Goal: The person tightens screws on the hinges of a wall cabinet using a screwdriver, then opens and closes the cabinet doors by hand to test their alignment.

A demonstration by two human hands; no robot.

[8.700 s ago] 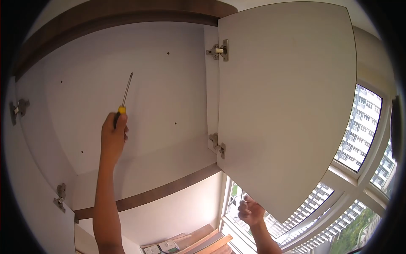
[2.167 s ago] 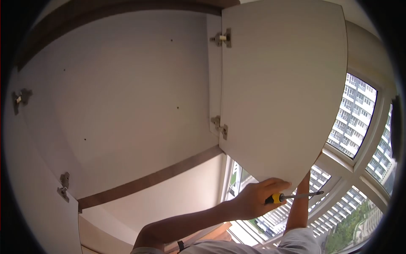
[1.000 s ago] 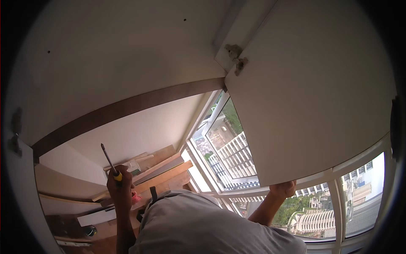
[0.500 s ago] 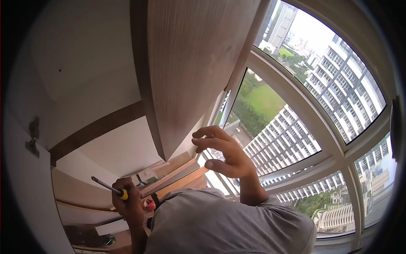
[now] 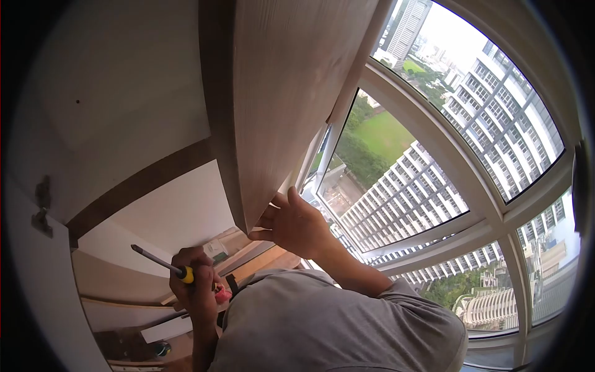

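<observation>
My left hand [image 5: 197, 282] is closed around a screwdriver [image 5: 187, 274] with a yellow and black handle. Its metal shaft points up and to the left, away from any surface. My right hand [image 5: 294, 226] is at the lower corner of a tall wood-grain cabinet panel [image 5: 279, 93]. Its fingertips touch the panel's end, while the thumb stands apart, pointing up. I see nothing held in that hand. A dark brown edge [image 5: 220, 118] runs along the panel's left side.
On the left, a metal hinge [image 5: 42, 208] sits on a white panel [image 5: 37, 273]. A brown rail [image 5: 139, 189] crosses the pale cabinet interior. Large windows [image 5: 396, 186] fill the right side. Boards [image 5: 254, 263] and a small red item [image 5: 222, 294] lie below.
My right hand has moved left and turned over, from free beside the panel to touching its lower corner. The left hand still holds the screwdriver, shifted slightly right.
</observation>
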